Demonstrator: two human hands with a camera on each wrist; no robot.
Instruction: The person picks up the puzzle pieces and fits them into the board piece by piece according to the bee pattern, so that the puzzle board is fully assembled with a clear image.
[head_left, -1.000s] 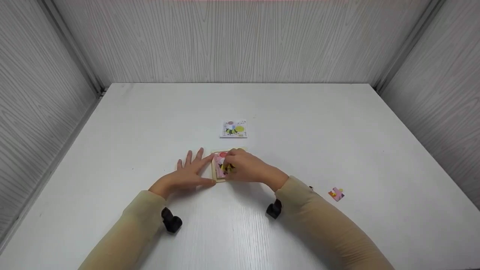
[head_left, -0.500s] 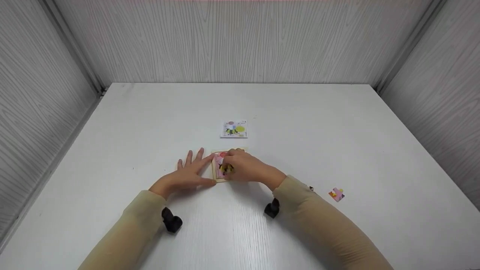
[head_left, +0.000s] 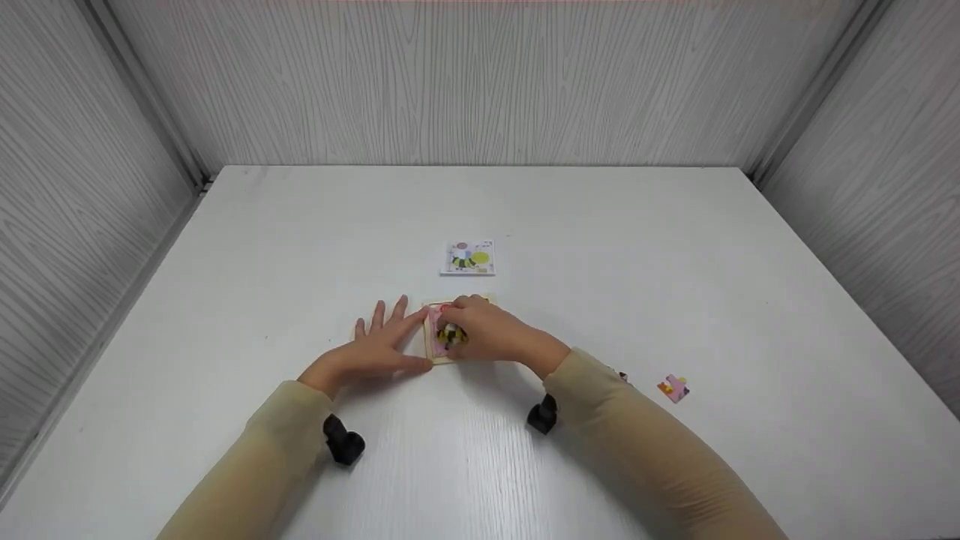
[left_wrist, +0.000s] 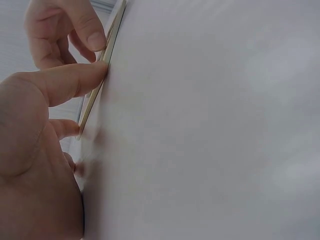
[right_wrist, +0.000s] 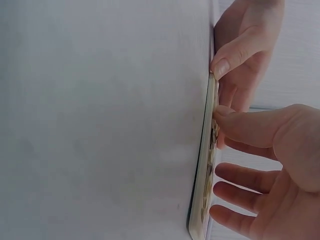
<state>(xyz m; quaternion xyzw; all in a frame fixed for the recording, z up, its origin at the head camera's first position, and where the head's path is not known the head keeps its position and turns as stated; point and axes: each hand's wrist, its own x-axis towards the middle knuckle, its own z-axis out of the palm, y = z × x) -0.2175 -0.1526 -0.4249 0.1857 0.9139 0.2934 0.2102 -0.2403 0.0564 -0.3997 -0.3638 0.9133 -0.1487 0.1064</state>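
Note:
A small wooden puzzle board (head_left: 439, 352) with pink pieces lies flat on the white table (head_left: 600, 247). My left hand (head_left: 379, 341) rests flat beside it, with straight fingers. Its thumb (left_wrist: 82, 77) and index fingertip touch the board's left edge (left_wrist: 102, 67). My right hand (head_left: 487, 334) lies over the board and covers most of it. Its thumb (right_wrist: 245, 125) presses down on the pieces, and the other fingers (right_wrist: 240, 180) are stretched out above the board's face (right_wrist: 206, 170). A black-and-yellow bee picture (head_left: 450, 337) shows by the right fingertips.
A small picture card (head_left: 467, 257) with the bee lies just beyond the board. One loose pink puzzle piece (head_left: 673, 388) sits to the right, near my right forearm. Grey wood-grain walls close in the table on three sides.
My right hand and forearm have crept slightly left over the board. The left hand and the board have stayed in place.

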